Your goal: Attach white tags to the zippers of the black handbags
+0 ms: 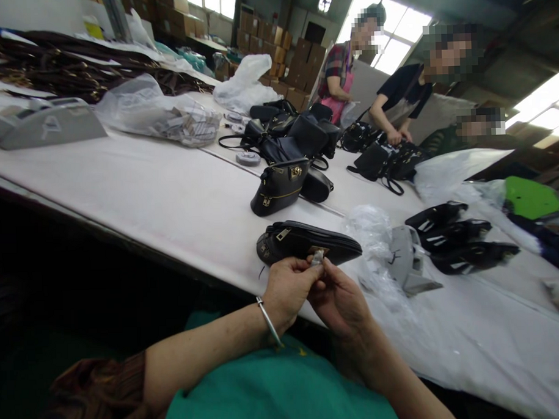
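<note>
A small greyish, crinkled piece, perhaps clear wrapping, is pinched between the fingertips of both my hands; its kind is too small to tell. My left hand wears a silver bangle at the wrist and closes its thumb and fingers on the piece. My right hand meets it from the right, fingers also closed. Just beyond my fingertips a black zipped bag lies on its side at the table edge. Behind it another black bag with a gold emblem and gold zip pull stands upright.
A heap of black bags lies farther back on the white table. Tape dispensers, clear plastic and more black pouches lie around. Across the table, co-workers handle bags. Brown straps are piled far left.
</note>
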The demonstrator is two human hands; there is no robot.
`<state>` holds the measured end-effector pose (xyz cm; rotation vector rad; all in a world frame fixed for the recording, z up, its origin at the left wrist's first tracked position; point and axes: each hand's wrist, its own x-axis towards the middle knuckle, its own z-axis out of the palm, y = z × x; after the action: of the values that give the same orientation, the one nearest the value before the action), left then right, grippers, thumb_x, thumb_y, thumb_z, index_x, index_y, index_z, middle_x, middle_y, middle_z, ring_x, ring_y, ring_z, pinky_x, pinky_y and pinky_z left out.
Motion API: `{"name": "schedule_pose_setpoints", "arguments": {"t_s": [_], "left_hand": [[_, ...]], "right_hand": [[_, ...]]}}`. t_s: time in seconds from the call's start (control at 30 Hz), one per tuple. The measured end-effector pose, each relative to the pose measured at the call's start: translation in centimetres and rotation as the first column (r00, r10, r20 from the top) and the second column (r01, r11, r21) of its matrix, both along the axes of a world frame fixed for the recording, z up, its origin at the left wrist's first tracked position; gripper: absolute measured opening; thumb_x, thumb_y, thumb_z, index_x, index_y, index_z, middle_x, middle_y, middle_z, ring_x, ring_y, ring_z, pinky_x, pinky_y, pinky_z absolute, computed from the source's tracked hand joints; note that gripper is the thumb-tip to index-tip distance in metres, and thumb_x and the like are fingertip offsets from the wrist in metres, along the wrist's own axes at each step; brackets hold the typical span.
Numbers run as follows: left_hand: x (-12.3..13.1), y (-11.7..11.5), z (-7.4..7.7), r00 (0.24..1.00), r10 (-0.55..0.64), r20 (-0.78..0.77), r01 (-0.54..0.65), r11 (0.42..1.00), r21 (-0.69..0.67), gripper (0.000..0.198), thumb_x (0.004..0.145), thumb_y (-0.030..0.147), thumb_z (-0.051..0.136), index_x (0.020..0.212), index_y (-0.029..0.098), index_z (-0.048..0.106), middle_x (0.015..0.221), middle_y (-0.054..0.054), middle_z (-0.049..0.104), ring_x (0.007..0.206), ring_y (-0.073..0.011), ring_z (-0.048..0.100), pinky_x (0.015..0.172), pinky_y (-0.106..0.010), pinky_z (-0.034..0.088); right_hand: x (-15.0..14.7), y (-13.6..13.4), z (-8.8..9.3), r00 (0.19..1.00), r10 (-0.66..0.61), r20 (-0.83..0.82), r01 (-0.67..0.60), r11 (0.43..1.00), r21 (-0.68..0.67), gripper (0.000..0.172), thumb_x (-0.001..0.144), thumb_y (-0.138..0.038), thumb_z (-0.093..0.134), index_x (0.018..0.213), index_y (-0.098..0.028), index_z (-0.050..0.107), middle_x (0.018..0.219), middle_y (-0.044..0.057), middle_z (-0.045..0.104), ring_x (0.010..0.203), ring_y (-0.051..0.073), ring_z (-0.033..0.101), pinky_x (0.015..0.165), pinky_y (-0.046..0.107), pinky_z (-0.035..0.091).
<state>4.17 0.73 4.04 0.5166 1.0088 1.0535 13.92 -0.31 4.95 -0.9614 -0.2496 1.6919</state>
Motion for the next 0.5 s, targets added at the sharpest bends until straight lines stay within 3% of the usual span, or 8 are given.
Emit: {"name": "schedule_pose_setpoints", "arguments": {"t_s": [0.27,0.5], "left_hand": [[0.3,-0.1,-0.1,1.0,-0.014,-0.006,0.014,1.0,-0.009,0.021,0.072,0.027,0.081,0.073,0.011,0.068,0.06,-0.003,0.066,0.05,-0.0108,0.063,0.052,-0.021,0.055],[0.6,-0.4,-0.7,0.966,0.042,-0.256,-0.004,0.989,0.146,0.017,0.076,0.028,0.074,0.078,0.014,0.065,0.068,-0.006,0.07,0.057,-0.0151,0.067,0.051,-0.023,0.054]], "right_hand": [[0.0,0.3,0.5,1.0,0.007,-0.007,-0.007,0.999,-0.054,0.011,0.077,-0.021,0.076,0.083,-0.012,0.073,0.073,0.001,0.071,0.046,0.003,0.048,0.039,0.01,0.041],[0.5,0.8,-0.6,0.998,0.042,-0.036,-0.044,0.998,-0.051,0.012,0.079,-0.024,0.075,0.079,-0.013,0.07,0.066,-0.001,0.066,0.044,0.004,0.048,0.038,0.013,0.041]]}}
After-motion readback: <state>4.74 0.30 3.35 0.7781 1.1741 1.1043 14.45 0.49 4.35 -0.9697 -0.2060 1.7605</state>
